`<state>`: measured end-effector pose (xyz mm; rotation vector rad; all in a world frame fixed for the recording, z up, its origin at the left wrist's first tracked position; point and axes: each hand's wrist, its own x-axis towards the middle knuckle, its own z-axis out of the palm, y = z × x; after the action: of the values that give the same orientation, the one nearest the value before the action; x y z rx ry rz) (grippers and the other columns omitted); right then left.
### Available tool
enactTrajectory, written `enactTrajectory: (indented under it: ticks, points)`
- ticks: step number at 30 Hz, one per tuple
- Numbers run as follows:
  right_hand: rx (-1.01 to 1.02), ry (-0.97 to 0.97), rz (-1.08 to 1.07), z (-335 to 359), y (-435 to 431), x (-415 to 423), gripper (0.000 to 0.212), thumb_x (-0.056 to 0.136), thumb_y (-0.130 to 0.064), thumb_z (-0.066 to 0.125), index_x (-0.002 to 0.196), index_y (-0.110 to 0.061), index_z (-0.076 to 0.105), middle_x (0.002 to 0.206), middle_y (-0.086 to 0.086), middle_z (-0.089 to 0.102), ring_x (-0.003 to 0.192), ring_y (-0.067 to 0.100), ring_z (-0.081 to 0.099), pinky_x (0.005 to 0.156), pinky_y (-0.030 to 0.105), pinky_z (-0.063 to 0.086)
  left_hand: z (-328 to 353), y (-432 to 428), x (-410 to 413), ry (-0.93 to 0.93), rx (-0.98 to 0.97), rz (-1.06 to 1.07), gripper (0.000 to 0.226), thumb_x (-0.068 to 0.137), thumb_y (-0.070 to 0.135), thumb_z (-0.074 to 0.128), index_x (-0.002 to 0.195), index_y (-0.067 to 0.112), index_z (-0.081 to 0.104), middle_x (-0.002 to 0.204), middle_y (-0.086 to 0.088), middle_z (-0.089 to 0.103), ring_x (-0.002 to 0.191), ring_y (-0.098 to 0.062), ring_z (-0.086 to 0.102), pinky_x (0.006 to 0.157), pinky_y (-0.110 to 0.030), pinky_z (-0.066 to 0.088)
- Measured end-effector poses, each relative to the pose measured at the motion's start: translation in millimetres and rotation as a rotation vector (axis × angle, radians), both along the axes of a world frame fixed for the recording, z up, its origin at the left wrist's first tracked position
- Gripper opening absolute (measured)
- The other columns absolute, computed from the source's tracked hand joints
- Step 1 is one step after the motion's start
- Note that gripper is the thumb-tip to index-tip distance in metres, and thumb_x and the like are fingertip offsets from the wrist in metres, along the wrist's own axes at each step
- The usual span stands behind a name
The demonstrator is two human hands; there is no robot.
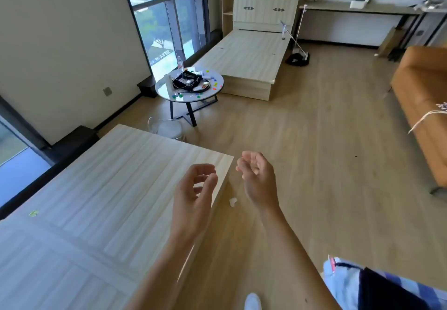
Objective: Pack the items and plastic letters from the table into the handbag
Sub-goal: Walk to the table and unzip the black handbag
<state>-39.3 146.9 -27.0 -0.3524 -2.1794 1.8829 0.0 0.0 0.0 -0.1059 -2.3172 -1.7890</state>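
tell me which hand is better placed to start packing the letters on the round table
Neither yet. Left hand and right hand hang loosely curled, holding nothing, far from the round table with the handbag. The table lies ahead and left, so probably the left.

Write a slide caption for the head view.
Both hands, left hand and right hand, empty, far from round table holding handbag.

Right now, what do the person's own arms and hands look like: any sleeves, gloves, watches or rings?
Both forearms are bare up to the frame's bottom edge, with no sleeve in view. The left hand and right hand wear no gloves, and no watch, bracelet or ring shows on either. No cables or markings are visible on them.
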Motion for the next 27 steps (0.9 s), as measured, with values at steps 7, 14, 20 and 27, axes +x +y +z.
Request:
enactTrajectory:
  ticks: [7, 14, 20, 27]
  points:
    - [0.021, 0.018, 0.017, 8, 62, -107, 0.029, 0.096, -0.032, 0.061, 0.121, -0.019, 0.063, 0.113, -0.008, 0.068, 0.104, 0.014, 0.068, 0.092, 0.04, 0.056, 7, 59, -100, -0.012, 0.038, 0.05, 0.013, 0.096, 0.024, 0.059, 0.1, 0.032, 0.068, 0.101, 0.013, 0.072, 0.097, -0.008, 0.067, 0.081, -0.039, 0.057]
    - [0.024, -0.019, 0.032, -6, 100, -213, 0.031, 0.095, -0.034, 0.061, 0.122, -0.019, 0.063, 0.113, -0.008, 0.068, 0.105, 0.015, 0.068, 0.091, 0.04, 0.057, -7, 99, -214, -0.048, 0.067, 0.038, 0.012, 0.098, 0.025, 0.059, 0.101, 0.032, 0.068, 0.099, 0.01, 0.072, 0.099, -0.011, 0.066, 0.082, -0.042, 0.058]
    - [0.042, -0.036, 0.015, -8, 131, -335, 0.029, 0.096, -0.029, 0.061, 0.122, -0.017, 0.062, 0.113, -0.012, 0.066, 0.106, 0.017, 0.068, 0.093, 0.038, 0.055, -12, 131, -348, -0.056, 0.093, -0.024, 0.012, 0.098, 0.025, 0.059, 0.101, 0.032, 0.069, 0.098, 0.008, 0.073, 0.095, -0.008, 0.066, 0.072, -0.025, 0.056]
    - [0.003, -0.058, -0.036, -2, 169, -462, 0.026, 0.095, -0.027, 0.062, 0.119, -0.018, 0.064, 0.115, -0.011, 0.066, 0.107, 0.014, 0.067, 0.092, 0.032, 0.054, -7, 169, -485, -0.066, 0.086, -0.076, 0.012, 0.097, 0.021, 0.06, 0.102, 0.026, 0.069, 0.099, 0.007, 0.072, 0.095, -0.015, 0.066, 0.082, -0.035, 0.056]
